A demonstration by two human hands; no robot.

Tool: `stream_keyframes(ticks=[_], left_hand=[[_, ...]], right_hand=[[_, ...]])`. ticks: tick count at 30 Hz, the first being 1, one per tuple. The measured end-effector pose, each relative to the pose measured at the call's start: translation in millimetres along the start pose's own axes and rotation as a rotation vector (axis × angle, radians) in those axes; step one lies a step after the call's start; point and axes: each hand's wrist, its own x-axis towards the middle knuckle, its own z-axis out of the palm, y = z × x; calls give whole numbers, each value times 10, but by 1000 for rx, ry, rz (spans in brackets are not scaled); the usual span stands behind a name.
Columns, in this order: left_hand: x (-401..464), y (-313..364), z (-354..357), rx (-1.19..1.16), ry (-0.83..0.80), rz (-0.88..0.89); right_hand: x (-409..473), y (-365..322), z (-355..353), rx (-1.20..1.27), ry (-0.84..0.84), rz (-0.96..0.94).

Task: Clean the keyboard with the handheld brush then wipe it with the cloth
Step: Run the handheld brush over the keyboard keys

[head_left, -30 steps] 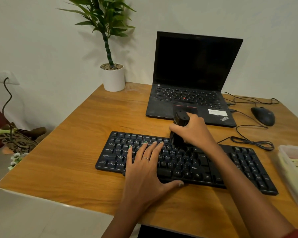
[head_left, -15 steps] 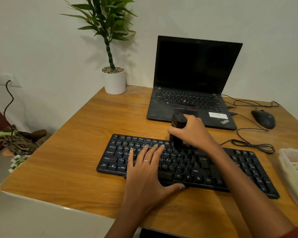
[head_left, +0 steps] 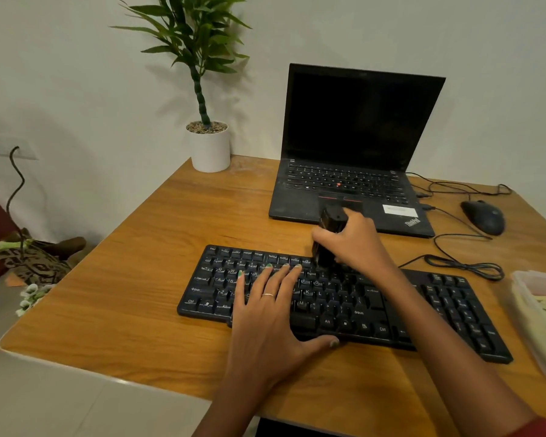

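right hand (head_left: 356,244) still grips brush (head_left: 328,238), top key row | left hand (head_left: 265,313) stays flat on keyboard (head_left: 454,307) | positions unchanged

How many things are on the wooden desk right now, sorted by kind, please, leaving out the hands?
Keyboards (standalone): 1, the black keyboard
Laptops: 1, the open laptop
Mice: 1, the black mouse
Brushes: 1, the handheld brush held on the keys
Potted plants: 1, the plant pot
Plastic containers: 1, the container at the right edge
Total: 6
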Motion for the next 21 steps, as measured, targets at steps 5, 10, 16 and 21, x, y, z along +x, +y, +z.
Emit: stream_keyframes(ticks=[5, 10, 16, 21], left_hand=[[-3, 1, -10, 3, 2, 0], [3, -4, -2, -13, -13, -5], [-5, -6, 1, -31, -12, -4], [2, -12, 16, -20, -9, 0]], right_hand=[[38, -28, -129, -12, -144, 44], [-26, -39, -47, 28, -133, 77], [-45, -48, 31, -76, -2, -21], [-17, -93, -95, -77, -224, 34]])
